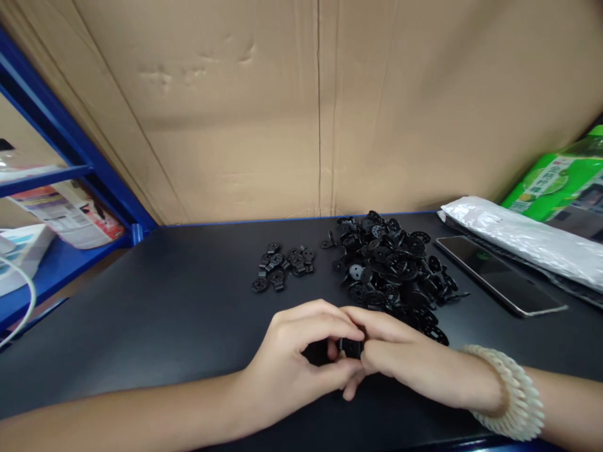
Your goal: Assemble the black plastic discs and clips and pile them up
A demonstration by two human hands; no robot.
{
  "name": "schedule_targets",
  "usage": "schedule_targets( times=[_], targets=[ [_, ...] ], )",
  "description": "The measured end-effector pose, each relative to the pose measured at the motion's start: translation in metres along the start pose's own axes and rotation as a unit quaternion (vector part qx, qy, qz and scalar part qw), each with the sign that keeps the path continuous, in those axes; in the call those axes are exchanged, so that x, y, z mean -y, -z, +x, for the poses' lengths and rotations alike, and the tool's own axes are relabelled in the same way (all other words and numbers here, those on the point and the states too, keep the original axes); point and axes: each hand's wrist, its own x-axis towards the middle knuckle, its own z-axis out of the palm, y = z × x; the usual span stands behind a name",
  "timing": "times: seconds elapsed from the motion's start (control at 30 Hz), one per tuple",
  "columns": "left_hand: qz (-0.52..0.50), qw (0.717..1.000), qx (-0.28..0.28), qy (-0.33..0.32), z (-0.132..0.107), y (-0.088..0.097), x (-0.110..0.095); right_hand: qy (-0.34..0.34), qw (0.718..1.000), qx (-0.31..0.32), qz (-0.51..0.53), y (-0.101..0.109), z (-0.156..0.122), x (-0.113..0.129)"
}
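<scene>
My left hand and my right hand meet over the near part of the dark table, their fingertips closed around one small black plastic piece. Most of that piece is hidden by the fingers. Just beyond the right hand lies a large heap of black round plastic pieces, some with holes and short tabs. Beyond the left hand is a smaller group of similar black pieces. A pale coiled band circles my right wrist.
A smartphone lies right of the heap, beside a white plastic packet. Behind it is a green package. Blue metal shelving with a labelled container stands at left. A cardboard wall rises behind the table.
</scene>
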Motion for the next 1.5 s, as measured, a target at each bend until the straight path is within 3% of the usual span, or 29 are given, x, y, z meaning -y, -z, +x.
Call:
schedule_targets(
  times=[0.2, 0.4, 0.53, 0.6, 0.7, 0.8, 0.97, 1.03, 1.1, 1.17, 1.3, 1.43, 1.5],
  targets=[
    [-0.024, 0.999, 0.013, 0.04, 0.003, -0.004, 0.002, -0.01, 0.998, -0.017, 0.055, -0.001, -0.001, -0.009],
    [-0.029, 0.998, -0.015, 0.048, 0.003, -0.006, 0.002, 0.006, 0.997, -0.033, 0.072, -0.006, -0.001, -0.011],
    [-0.09, 0.979, -0.065, 0.169, 0.002, -0.002, 0.006, 0.023, 0.995, -0.014, 0.092, -0.009, -0.002, -0.012],
    [-0.134, 0.964, -0.074, 0.218, 0.003, 0.0, 0.007, 0.033, 0.998, 0.003, 0.057, -0.008, -0.005, -0.01],
    [-0.164, 0.963, -0.079, 0.196, 0.006, 0.004, 0.006, 0.061, 0.995, -0.015, -0.083, -0.005, -0.013, -0.004],
    [-0.127, 0.977, -0.113, 0.128, 0.007, 0.006, 0.001, 0.148, 0.944, -0.068, -0.285, -0.002, -0.022, 0.003],
    [-0.015, 0.996, -0.088, 0.001, -0.003, 0.007, -0.003, 0.317, 0.782, -0.049, -0.534, 0.008, -0.023, 0.016],
    [0.014, 0.997, -0.079, 0.002, -0.004, 0.007, -0.003, 0.338, 0.725, -0.089, -0.594, 0.018, -0.021, 0.024],
    [0.028, 0.995, -0.088, 0.038, -0.002, 0.008, -0.001, 0.348, 0.692, -0.144, -0.616, 0.029, -0.022, 0.033],
    [0.052, 0.992, -0.084, 0.075, 0.0, 0.009, 0.001, 0.356, 0.706, -0.184, -0.584, 0.037, -0.026, 0.04],
    [0.154, 0.984, -0.008, 0.085, 0.0, 0.012, 0.003, 0.37, 0.774, -0.199, -0.473, 0.031, -0.037, 0.041],
    [0.212, 0.973, 0.082, 0.037, -0.005, 0.011, 0.002, 0.289, 0.859, -0.097, -0.412, 0.005, -0.04, 0.03],
    [0.244, 0.964, 0.104, 0.02, -0.006, 0.012, 0.002, 0.243, 0.881, -0.047, -0.403, -0.006, -0.038, 0.023]
  ],
)
